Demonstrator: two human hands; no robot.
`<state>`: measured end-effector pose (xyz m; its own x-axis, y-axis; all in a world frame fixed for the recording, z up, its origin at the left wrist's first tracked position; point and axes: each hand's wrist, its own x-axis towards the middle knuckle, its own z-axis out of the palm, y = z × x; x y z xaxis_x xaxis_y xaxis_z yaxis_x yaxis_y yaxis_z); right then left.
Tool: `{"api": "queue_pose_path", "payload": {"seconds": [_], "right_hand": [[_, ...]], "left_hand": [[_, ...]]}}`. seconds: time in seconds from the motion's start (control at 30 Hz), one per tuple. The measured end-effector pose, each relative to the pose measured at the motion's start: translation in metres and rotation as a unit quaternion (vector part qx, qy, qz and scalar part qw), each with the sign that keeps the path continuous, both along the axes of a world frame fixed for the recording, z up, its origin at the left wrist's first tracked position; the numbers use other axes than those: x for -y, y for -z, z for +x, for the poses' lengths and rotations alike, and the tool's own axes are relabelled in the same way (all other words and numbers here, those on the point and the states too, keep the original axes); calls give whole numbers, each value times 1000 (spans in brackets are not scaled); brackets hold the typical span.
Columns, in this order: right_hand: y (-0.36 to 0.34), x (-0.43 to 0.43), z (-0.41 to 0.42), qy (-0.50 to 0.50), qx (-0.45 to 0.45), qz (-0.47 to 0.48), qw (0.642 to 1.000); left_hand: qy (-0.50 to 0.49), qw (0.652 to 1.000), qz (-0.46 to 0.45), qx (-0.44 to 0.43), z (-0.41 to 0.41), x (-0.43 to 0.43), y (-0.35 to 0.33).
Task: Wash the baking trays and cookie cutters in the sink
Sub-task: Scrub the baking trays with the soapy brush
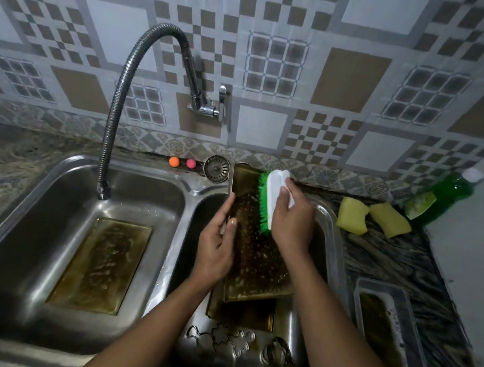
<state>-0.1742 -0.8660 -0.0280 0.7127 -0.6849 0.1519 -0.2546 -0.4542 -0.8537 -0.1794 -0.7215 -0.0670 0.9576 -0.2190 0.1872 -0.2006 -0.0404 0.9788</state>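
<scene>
1. In the left basin of the double stainless-steel sink (61,164), 1 brown-stained rectangular baking tray (99,264) lies flat below the bent flexible metal faucet (119,99). I see no water running. I judge this tray soaped or soaking, not rinsed.
2. The left hand (216,248) grips the left rim of the dark speckled rectangular tray (257,260), with thumb and fingers curled round the edge. It holds the tray tilted over the right basin, far end against the back rim.
3. The right hand (293,220) wraps round the white-backed scrubbing brush with green bristles (268,203). The bristles press on the tray's upper half, so I read the step in hand as scrubbing.
4. Beneath, a second stained tray (241,315) lies in the right basin. The metal cookie cutters (221,339) lie at its near end, and I judge them not yet washed.
5. On the counter to the right sit 2 yellow sponges (352,215), a green dish-soap bottle (444,195) and a clear plastic tub (383,327).
6. My estimate: nothing is finished, and at least 3 trays plus the cutters need scrubbing and rinsing.
</scene>
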Motion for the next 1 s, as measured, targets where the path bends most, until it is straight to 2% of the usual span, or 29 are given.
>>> {"api": "queue_pose_path", "payload": {"seconds": [0.2, 0.27, 0.33, 0.4, 0.43, 0.5, 0.6, 0.7, 0.8, 0.87, 1.0], "right_hand": [[9, 17, 0, 75, -35, 36, 996], [3, 0, 2, 17, -8, 16, 1000], [3, -16, -4, -98, 15, -40, 994], [11, -18, -18, -188, 4, -102, 977], [15, -12, -24, -194, -6, -126, 973], [21, 5, -28, -131, -26, -140, 981], [17, 14, -17, -37, -43, -78, 995], [5, -2, -4, -54, -51, -96, 993], [3, -15, -10, -162, -15, -138, 977], [12, -10, -17, -186, -12, -138, 973], [27, 16, -24, -46, -36, -78, 995]], "left_hand": [[24, 1000, -7, 4, -3, -5, 4], [24, 1000, -6, -6, -3, -1, 6], [4, 1000, -13, -23, 1, 2, 10], [-11, 999, -19, -43, 5, 1, 15], [-15, 998, -19, -54, 5, 0, 16], [-10, 997, -18, -74, 3, -3, 18], [21, 998, -9, -62, -2, -6, 20], [31, 998, -1, -51, -3, -1, 18], [19, 999, 1, -39, 3, 0, 15], [1, 999, -10, -47, 8, -7, 16], [-20, 999, -10, -49, 15, -17, 17]]}}
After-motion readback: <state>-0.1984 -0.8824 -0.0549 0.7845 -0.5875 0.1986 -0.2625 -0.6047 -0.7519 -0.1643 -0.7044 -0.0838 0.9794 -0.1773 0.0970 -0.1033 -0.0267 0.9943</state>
